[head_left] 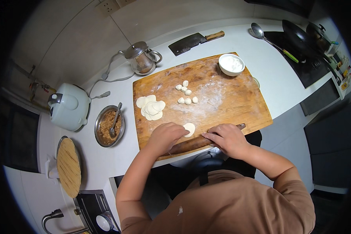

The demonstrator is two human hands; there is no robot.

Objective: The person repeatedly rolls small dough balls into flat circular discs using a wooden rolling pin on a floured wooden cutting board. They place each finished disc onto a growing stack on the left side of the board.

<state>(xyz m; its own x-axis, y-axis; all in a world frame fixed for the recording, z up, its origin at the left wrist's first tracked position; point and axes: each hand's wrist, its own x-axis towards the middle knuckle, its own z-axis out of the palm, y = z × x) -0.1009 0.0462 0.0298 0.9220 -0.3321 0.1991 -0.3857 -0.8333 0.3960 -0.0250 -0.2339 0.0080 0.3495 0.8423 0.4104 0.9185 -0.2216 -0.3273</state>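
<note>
Near the front edge of a floured wooden cutting board (pixel 241 111), my left hand (pixel 167 137) pinches the edge of a small round dough wrapper (pixel 189 129). My right hand (pixel 229 139) is closed over a dark wooden rolling pin (pixel 189 146), which lies slantwise just on the near side of the wrapper. A pile of overlapping flat wrappers (pixel 151 107) rests on the board's left part. Several small dough balls (pixel 188 93) sit mid-board, with loose flour beside them. At the far right corner stands a white bowl of flour (pixel 231 64).
Left of the board are a metal bowl of filling (pixel 106 126) with a spoon in it, a pale rice cooker (pixel 69 107) and a round slatted tray (pixel 68 167). Behind it are a metal kettle (pixel 140 58) and a cleaver (pixel 188 43). A slotted ladle (pixel 257 30) lies by the stove.
</note>
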